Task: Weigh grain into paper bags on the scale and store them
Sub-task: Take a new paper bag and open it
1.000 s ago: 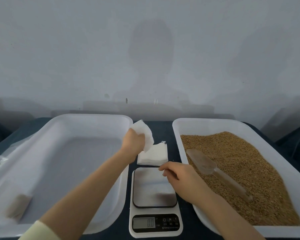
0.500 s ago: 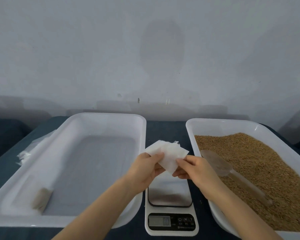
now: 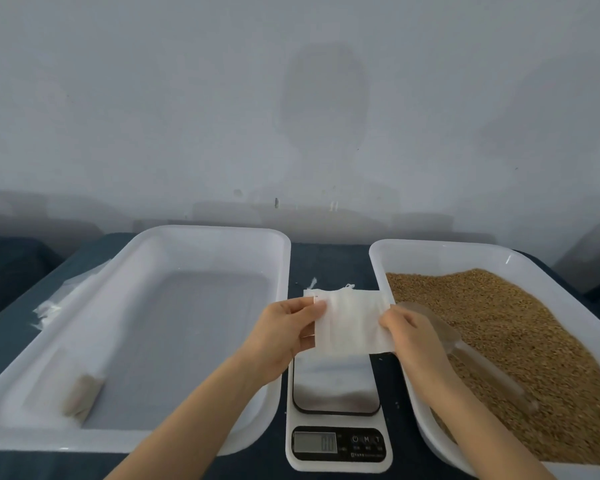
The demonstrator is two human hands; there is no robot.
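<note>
Now the left hand (image 3: pixel 284 336) and right hand (image 3: pixel 411 336) each pinch a side edge of the thin white paper bag (image 3: pixel 352 323), held above the white digital scale (image 3: pixel 336 403). It looks light, limp and easily torn; best held by its mouth edges.

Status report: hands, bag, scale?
Left hand and right hand pinch paper bag by side edges, above scale. Bag not yet down. Scoop lies in grain.

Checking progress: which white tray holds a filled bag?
The left tray: a filled bag lies in its near corner; the right tray holds loose grain.
</note>
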